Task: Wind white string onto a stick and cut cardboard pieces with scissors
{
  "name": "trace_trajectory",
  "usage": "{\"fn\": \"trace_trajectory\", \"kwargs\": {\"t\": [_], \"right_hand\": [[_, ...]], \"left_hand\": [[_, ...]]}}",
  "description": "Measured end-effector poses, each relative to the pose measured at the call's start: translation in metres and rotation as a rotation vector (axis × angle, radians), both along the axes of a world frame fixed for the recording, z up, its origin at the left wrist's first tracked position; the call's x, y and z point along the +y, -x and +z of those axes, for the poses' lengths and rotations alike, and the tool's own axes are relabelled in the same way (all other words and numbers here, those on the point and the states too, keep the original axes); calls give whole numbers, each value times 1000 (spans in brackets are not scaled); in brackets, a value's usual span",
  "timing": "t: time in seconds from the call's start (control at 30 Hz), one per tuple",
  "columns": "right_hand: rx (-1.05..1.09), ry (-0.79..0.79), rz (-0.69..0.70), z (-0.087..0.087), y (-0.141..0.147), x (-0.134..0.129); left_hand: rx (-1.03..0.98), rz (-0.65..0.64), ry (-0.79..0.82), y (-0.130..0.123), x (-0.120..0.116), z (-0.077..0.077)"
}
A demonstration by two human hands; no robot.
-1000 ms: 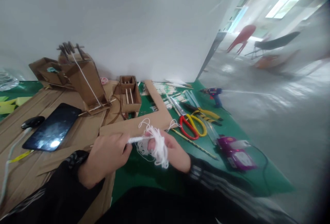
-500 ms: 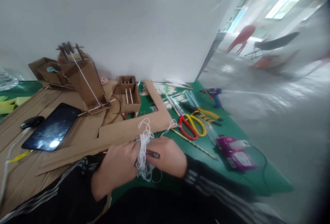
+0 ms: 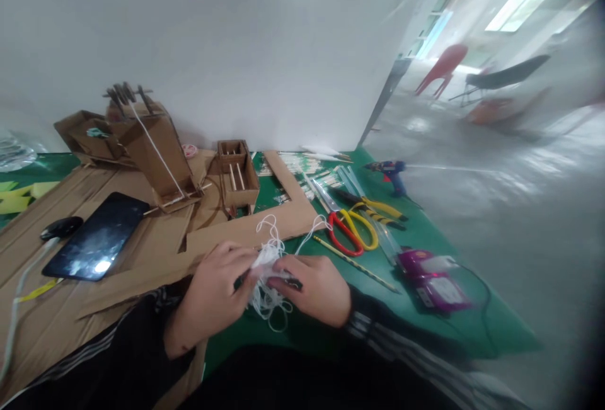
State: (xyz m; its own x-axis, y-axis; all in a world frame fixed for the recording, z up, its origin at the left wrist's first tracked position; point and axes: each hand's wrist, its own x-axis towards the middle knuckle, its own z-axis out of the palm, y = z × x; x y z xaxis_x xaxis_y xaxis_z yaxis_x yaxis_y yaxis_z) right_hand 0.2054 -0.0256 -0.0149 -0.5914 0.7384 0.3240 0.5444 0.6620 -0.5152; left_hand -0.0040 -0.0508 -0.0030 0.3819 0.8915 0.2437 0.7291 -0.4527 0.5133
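Left thumb and fingers, bunched tightly half a second ago, now spread a little apart, and the tangled white string (image 3: 265, 300) has shifted between the hands. Thumb and fingertips of the left hand (image 3: 210, 293) pinch the string from one side; the right hand (image 3: 321, 290) curls round it from the other. What lies inside the strands is hidden. This bundle is near the middle of the worktop's (image 3: 425, 233) near edge, with loops reaching over an L-shaped cardboard piece (image 3: 302, 211).

Towards the right edge are red-and-yellow scissors (image 3: 335, 213), with a patterned pencil (image 3: 357, 264) just beside their handles. A purple device (image 3: 432, 281) sits towards the near right corner, and a blue gun-shaped tool (image 3: 394, 174) lies by the right edge, towards the far corner. Near the left edge, a dark tablet (image 3: 97, 237) rests on a cardboard sheet (image 3: 165, 233).
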Motion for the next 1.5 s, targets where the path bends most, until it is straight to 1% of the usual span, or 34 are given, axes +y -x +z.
{"fn": "trace_trajectory", "kwargs": {"t": [0.07, 0.1, 0.17, 0.23, 0.3, 0.33, 0.4, 0.43, 0.5, 0.57, 0.6, 0.7, 0.73, 0.8, 0.87, 0.9, 0.97, 1.07, 1.13, 1.23, 1.3, 1.37, 1.43, 1.5], "right_hand": [[31, 71, -5, 4, -11, 1], [54, 132, -14, 6, -19, 1], [122, 284, -53, 11, -35, 2], [244, 426, -113, 15, -52, 4], [423, 559, -162, 15, -66, 6], [526, 622, -180, 14, -71, 7], [728, 728, -196, 10, -79, 10], [820, 768, -193, 8, -81, 12], [975, 833, -165, 5, -85, 16], [1062, 891, -142, 7, -87, 20], [1084, 912, -141, 10, -88, 21], [1102, 936, -135, 19, -90, 27], [1105, 935, -120, 22, -91, 28], [1121, 934, -73, 27, -92, 32], [1146, 937, -23, 29, -91, 37], [1154, 939, -2, 30, -90, 38], [1169, 935, 18, 32, -88, 42], [1193, 928, 4, 33, -82, 44], [1190, 927, -2, 32, -80, 45], [1178, 915, 2, 27, -78, 46], [1184, 907, -1, 22, -79, 47], [1184, 910, 1, 19, -79, 49], [1194, 910, 4, 16, -78, 50], [1218, 912, -3, 14, -77, 50]], "left_hand": [[-110, 78, 109, 10, 4, 4], [-188, 127, 189, 15, 6, 5], [-411, 191, 369, 25, 8, 7], [-685, 199, 526, 30, 8, 8], [-925, 168, 655, 31, 5, 8], [-1005, 155, 714, 31, 3, 8], [-1072, 159, 816, 32, 0, 7], [-1063, 178, 844, 33, -1, 6], [-965, 205, 847, 39, -3, 3], [-726, 171, 811, 46, -5, 3], [-577, 154, 756, 50, -6, 6], [-134, 13, 513, 55, -9, 21], [-15, -26, 452, 55, -10, 27], [163, -122, 368, 54, -14, 37], [273, -229, 316, 53, -21, 42], [309, -281, 287, 51, -25, 42], [352, -337, 206, 46, -34, 39], [344, -357, 100, 32, -42, 32], [306, -374, 57, 22, -41, 29], [332, -304, 33, 14, -28, 26], [358, -228, 32, 13, -16, 25], [334, -182, 24, 13, -4, 22], [286, -182, 30, 12, 5, 19], [238, -205, 76, 8, 11, 15]]}}
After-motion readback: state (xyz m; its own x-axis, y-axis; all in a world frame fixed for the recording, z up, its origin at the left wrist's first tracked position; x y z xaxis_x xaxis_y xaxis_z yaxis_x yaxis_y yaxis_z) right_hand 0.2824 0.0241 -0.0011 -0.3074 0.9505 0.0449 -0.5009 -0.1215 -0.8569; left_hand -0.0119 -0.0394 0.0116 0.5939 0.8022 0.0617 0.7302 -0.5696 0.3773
